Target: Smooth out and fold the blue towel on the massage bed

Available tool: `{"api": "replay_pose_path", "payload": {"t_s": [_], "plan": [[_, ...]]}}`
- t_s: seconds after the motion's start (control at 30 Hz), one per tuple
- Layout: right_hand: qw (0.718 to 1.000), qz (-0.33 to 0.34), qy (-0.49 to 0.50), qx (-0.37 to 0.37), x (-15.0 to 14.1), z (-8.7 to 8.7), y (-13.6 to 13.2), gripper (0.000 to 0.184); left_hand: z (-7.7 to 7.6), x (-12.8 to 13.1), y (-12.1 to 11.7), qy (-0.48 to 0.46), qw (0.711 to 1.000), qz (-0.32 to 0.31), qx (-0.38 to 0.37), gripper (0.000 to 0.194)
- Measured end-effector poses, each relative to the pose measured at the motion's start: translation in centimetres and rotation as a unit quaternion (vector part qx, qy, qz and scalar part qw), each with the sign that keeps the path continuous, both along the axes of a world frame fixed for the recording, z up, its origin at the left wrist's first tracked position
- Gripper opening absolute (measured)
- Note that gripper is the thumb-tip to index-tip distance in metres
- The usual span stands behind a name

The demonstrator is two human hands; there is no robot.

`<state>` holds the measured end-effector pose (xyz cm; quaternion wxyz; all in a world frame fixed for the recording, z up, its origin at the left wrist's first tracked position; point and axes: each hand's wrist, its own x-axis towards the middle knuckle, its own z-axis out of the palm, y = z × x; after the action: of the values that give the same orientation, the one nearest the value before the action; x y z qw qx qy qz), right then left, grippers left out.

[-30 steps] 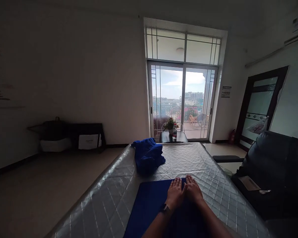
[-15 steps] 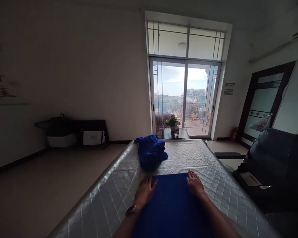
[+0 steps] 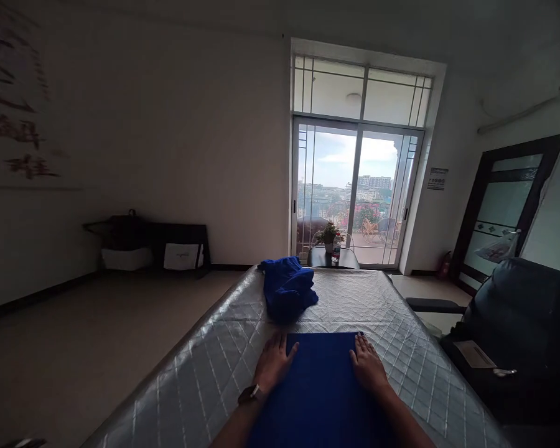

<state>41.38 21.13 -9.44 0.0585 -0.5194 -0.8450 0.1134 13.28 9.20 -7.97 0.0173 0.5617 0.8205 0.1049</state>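
Observation:
A flat, smooth piece of blue cloth (image 3: 324, 392) lies on a silver quilted table cover (image 3: 205, 367), its far edge straight. My left hand (image 3: 274, 364) rests flat at its far left corner, thumb spread onto the cloth. At the far right corner my right hand (image 3: 368, 364) lies flat, fingers stretched forward over the edge. Neither hand grips anything. Beyond them sits a crumpled blue cloth (image 3: 288, 289), apart from both hands. The near end of the flat cloth runs out of view between my forearms.
A dark chair (image 3: 527, 336) stands close on the right, with a flat brown item (image 3: 475, 354) on its seat. Past the far end is a small dark table (image 3: 320, 257) with a potted plant (image 3: 328, 235) and a bottle (image 3: 336, 249). A low black bench (image 3: 156, 239) stands by the left wall.
The camera view has tilted and shifted slightly, so the room appears lower and further right. Both hands stay at the cloth's far corners, and the crumpled cloth has not moved on the cover.

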Motion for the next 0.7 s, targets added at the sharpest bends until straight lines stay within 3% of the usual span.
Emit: {"api": "replay_pose_path", "payload": {"t_s": [0.13,0.23,0.37,0.53,0.6,0.7], "plan": [[1.000,-0.002,0.014,-0.001,0.1,-0.3,0.1,0.071,0.8,-0.1,0.5,-0.015,1.000,0.005,-0.025,0.088],[1.000,-0.003,0.026,-0.003,0.2,-0.2,0.1,0.071,1.5,1.2,1.9,-0.016,1.000,0.004,-0.024,0.087],[0.999,-0.006,0.043,0.001,0.2,-0.2,0.0,0.070,1.9,6.7,4.9,-0.040,0.996,-0.074,-0.014,0.083],[0.999,0.006,0.045,0.003,0.5,-0.4,0.1,0.067,0.8,15.1,7.3,-0.096,0.979,-0.182,-0.002,0.083],[0.999,0.014,0.043,0.005,0.6,-0.5,0.2,0.066,0.1,16.7,7.4,-0.109,0.976,-0.188,0.005,0.082],[0.999,0.014,0.043,0.008,0.6,-0.3,0.1,0.066,-0.8,16.2,6.9,-0.117,0.978,-0.175,0.013,0.080]]}}
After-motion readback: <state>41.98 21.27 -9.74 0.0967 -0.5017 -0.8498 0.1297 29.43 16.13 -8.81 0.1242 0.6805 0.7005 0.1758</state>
